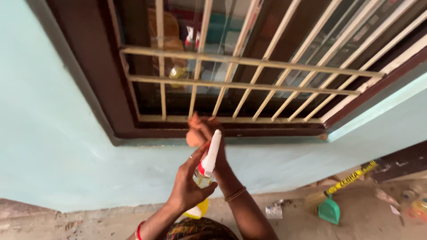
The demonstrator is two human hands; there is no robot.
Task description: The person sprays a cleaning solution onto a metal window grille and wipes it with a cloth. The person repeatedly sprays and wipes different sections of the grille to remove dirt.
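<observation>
My left hand point(187, 189) is wrapped around a small clear spray bottle point(207, 164) of yellowish liquid with a white nozzle and a red collar; the nozzle points up towards the window. Just beyond the bottle, my right hand point(202, 129) is blurred. It seems closed on a small orange, cloth-like thing point(193, 138) near the dark brown window frame point(222, 132). A cream metal grille point(240, 84) covers the window above both hands. Something yellow point(198, 211) shows below my left hand.
The wall point(53, 146) around the window is pale blue-green. On the dusty ground to the right lie a green dustpan point(329, 210), a yellow-handled broom point(351, 178), a crumpled wrapper point(274, 211) and a plastic bottle point(419, 209). Items stand behind the glass.
</observation>
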